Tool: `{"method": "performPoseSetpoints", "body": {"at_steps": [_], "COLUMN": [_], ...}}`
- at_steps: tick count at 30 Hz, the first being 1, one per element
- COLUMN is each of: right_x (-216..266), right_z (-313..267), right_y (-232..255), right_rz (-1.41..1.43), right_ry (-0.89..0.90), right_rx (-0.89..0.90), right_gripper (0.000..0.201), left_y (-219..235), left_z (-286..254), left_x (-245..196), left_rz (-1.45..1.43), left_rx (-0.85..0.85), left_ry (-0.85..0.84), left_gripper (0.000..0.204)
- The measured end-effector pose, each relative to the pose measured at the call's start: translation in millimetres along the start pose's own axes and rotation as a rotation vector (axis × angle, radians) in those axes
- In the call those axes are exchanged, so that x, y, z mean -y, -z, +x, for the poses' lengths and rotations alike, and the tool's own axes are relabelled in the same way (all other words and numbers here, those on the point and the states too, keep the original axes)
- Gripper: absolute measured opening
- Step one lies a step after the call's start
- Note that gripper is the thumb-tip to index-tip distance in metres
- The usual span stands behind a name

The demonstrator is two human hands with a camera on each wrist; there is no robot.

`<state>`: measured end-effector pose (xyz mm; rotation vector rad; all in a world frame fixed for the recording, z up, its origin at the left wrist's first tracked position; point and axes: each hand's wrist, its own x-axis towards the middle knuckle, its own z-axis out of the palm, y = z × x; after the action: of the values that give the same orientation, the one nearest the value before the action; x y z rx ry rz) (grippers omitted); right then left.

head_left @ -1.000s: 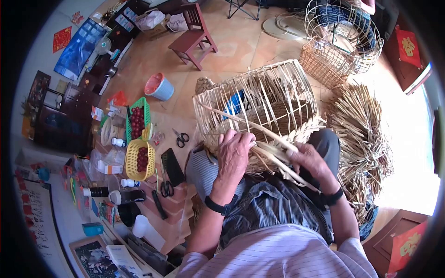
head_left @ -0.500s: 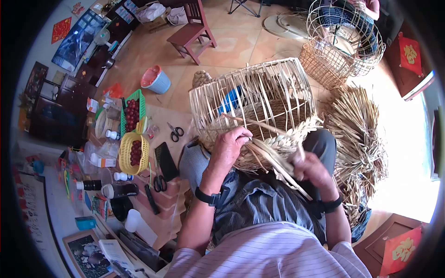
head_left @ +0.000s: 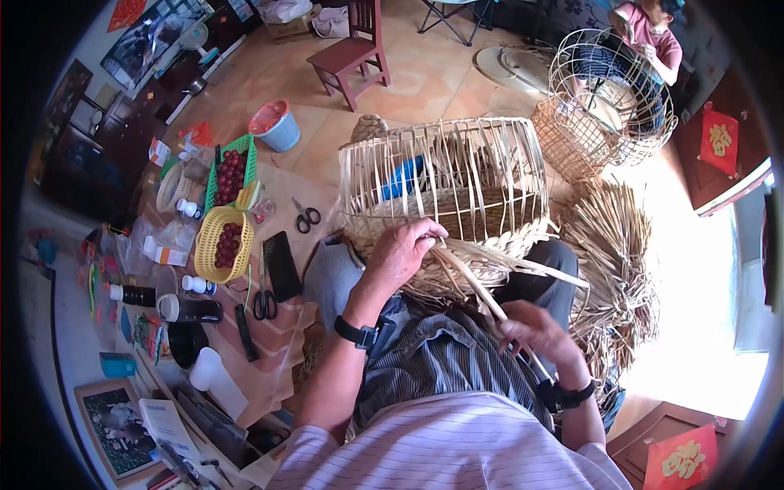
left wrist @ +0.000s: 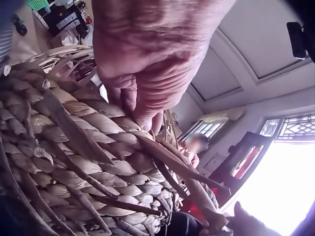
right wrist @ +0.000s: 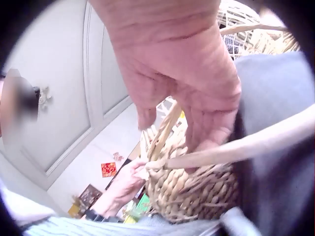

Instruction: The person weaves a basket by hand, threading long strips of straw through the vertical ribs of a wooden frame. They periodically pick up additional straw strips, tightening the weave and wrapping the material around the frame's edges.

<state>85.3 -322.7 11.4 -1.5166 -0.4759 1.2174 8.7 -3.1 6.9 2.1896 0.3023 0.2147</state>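
Note:
A woven straw basket (head_left: 433,204) with a braided lower band and open upright slats rests on the person's lap. My left hand (head_left: 402,253) pinches straw strands at the braid's near edge, its fingertips close against the weave (left wrist: 113,142) in the left wrist view. From there a long pale strand (head_left: 474,286) runs down toward my right hand (head_left: 539,333). That hand has its fingers loosely bent beside the strand, which crosses in front of the fingertips in the right wrist view, with the thumb (right wrist: 146,118) apart. Other loose strands (head_left: 539,268) stick out to the right.
A heap of dried straw (head_left: 612,278) lies right of the lap. Scissors (head_left: 307,214), a yellow basket (head_left: 222,245) and a green basket (head_left: 237,180) of round red fruit are at the left. Farther off are a blue bin (head_left: 282,135), a chair (head_left: 351,61) and a seated person (head_left: 657,41).
My right hand has moved down and toward the body, its fingers loosening beside the long strand. Some strands now lie out to the right. My left hand keeps its place at the braid.

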Motion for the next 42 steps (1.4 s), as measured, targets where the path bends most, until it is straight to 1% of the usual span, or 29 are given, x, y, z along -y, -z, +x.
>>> {"method": "performPoseSetpoints", "body": {"at_steps": [2,3,6,7,8,10,12,13,14,15,17,19,20,22,24,25,28,29,30,32,33,34,35,36,38,39,40,41,42], "right_x": [-1,7,57,70,81,102,96,99,103,99,72,73,76,65,66,70,73,78,82,81,85,94,100,110,116,126,134,136,142], "right_z": [5,5,-10,-15,-20,-37,-41,-36,-31,-25,5,32,46,73,96,102,133,137,143,158,162,159,158,154,156,151,145,143,139], "right_y": [-11,-22,-29,-26,-20,-3,27,35,42,48,49,35,21,1,0,-1,-2,-1,-2,0,-2,-9,-13,-17,-24,-26,-27,-30,-33], "right_rz": [0.092,0.151,0.205,0.24,0.281,0.27,0.332,0.507,0.681,0.793,0.31,0.026,-0.013,-0.104,-0.022,-0.012,0.185,0.201,0.093,-0.107,-0.2,-0.26,-0.375,-0.468,-0.602,-0.658,-0.718,-0.818,-0.774], "right_ry": [-0.113,-0.117,-0.148,-0.131,-0.049,0.094,0.369,0.51,0.647,0.726,0.668,0.495,0.361,0.35,0.41,0.406,0.53,0.51,0.463,0.522,0.67,0.696,0.658,0.617,0.744,0.712,0.674,0.724,0.739], "right_rx": [0.152,0.162,0.177,0.192,0.25,0.132,0.019,0.083,0.15,0.109,-0.246,-0.323,-0.231,-0.238,-0.095,-0.074,-0.123,-0.134,-0.248,-0.263,-0.221,-0.229,-0.276,-0.265,-0.327,-0.277,-0.232,-0.275,-0.307], "right_gripper": [0.053,0.049,0.048,0.042,0.036,0.037,0.041,0.042,0.043,0.04,0.035,0.03,0.03,0.032,0.031,0.027,0.026,0.022,0.018,0.013,0.01,0.009,0.008,0.008,0.009,0.01,0.012,0.015,0.016], "left_y": [4,6,9,10,10,10,8,7,3,-3,-14,-24,-27,-31,-36,-39,-44,-48,-47,-55,-54,-55,-62,-67,-62,-64,-66,-68,-67], "left_z": [-5,-8,-11,-9,-9,-7,-8,-9,-9,-9,-9,-11,-12,-11,-10,-10,-10,-9,-12,-20,-22,-23,-26,-28,-32,-32,-33,-33,-33], "left_x": [-6,-4,1,4,6,8,6,4,4,4,4,5,6,9,10,9,4,4,2,4,-3,-9,-5,1,-8,-5,-5,-5,-10], "left_rz": [0.029,0.0,0.014,-0.001,0.022,0.068,0.042,0.029,0.025,0.022,-0.007,-0.063,-0.066,-0.071,-0.023,0.003,0.015,0.003,0.122,0.348,0.42,0.487,0.58,0.672,0.638,0.699,0.698,0.711,0.721], "left_rx": [0.057,0.097,0.108,0.151,0.154,0.158,0.102,0.072,0.03,-0.009,-0.092,-0.184,-0.194,-0.219,-0.252,-0.27,-0.367,-0.388,-0.293,-0.377,-0.254,-0.134,-0.212,-0.283,-0.225,-0.248,-0.228,-0.208,-0.188], "left_ry": [0.03,0.006,-0.107,-0.077,-0.093,-0.123,-0.172,-0.197,-0.177,-0.157,-0.131,-0.115,-0.119,-0.129,-0.05,-0.01,-0.062,-0.094,-0.047,-0.298,-0.191,-0.075,-0.159,-0.248,-0.196,-0.239,-0.226,-0.197,-0.165], "left_gripper": [0.029,0.037,0.043,0.047,0.047,0.049,0.042,0.038,0.035,0.031,0.026,0.022,0.022,0.021,0.019,0.019,0.023,0.033,0.047,0.066,0.077,0.088,0.094,0.1,0.097,0.1,0.101,0.1,0.099]}}
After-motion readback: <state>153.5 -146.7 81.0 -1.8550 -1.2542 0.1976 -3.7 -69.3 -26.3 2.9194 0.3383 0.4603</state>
